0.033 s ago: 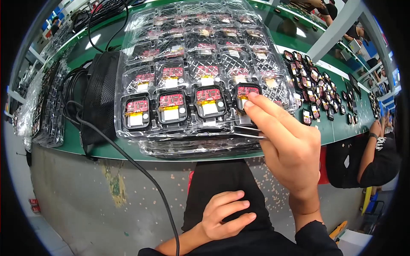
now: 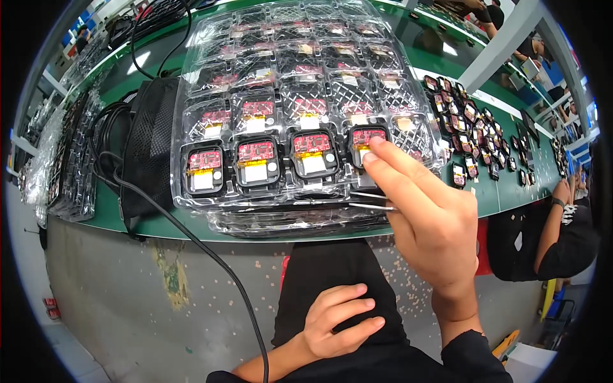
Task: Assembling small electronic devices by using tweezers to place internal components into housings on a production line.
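My right hand (image 2: pixel 437 214) holds metal tweezers (image 2: pixel 371 206), whose prongs point left below the palm. Its index and middle fingertips press on the lower right part of a black square watch case (image 2: pixel 368 136) at the front of a clear plastic tray (image 2: pixel 191 199). Inside that case show a red circuit board and yellow tape; the fingers hide its lower right corner. Three similar cases stand in a row to its left, the nearest being a black watch case (image 2: pixel 314 154) with a white block. My left hand (image 2: pixel 335 324) lies over my lap, holding nothing, its fingers loosely bent and apart.
More clear trays are stacked beneath and behind. Many loose watch cases (image 2: pixel 469 127) lie on the green bench (image 2: pixel 495 191) to the right. On the left are a black mesh bag (image 2: pixel 150 140), a black cable (image 2: pixel 217 258) and stacked trays (image 2: pixel 73 159). A co-worker's arm (image 2: pixel 550 239) is at far right.
The case under my right fingertips has shifted very slightly left. The tweezers' prongs have dropped a little, and my left hand has hardly moved.
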A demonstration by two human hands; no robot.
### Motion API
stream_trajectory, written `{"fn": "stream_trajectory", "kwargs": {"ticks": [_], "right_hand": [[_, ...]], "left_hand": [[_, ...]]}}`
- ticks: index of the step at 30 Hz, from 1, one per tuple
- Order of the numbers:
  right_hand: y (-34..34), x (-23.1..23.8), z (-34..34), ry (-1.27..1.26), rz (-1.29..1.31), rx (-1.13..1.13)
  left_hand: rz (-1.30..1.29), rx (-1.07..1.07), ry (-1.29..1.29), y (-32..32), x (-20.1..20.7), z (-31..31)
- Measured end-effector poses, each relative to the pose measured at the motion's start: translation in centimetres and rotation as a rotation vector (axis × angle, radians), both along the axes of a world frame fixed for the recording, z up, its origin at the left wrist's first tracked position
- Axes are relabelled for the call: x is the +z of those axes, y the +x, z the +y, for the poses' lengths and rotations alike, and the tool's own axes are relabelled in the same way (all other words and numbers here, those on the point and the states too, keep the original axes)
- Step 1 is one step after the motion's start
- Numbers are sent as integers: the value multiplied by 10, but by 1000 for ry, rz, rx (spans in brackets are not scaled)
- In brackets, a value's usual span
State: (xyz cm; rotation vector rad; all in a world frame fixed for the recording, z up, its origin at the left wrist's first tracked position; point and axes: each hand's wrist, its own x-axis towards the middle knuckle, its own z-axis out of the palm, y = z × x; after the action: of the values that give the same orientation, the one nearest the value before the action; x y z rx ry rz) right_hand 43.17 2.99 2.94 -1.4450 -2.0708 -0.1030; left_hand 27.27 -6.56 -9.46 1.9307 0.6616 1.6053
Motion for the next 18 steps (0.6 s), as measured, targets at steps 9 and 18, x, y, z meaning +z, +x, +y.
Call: {"fn": "stream_trajectory", "kwargs": {"ticks": [9, 18], "right_hand": [[5, 5, -8, -116, 19, -24], [1, 9, -19, -99, -17, -74]], "left_hand": [[28, 11, -59, -1, -6, 7], [28, 12, -146, 3, -7, 6]]}}
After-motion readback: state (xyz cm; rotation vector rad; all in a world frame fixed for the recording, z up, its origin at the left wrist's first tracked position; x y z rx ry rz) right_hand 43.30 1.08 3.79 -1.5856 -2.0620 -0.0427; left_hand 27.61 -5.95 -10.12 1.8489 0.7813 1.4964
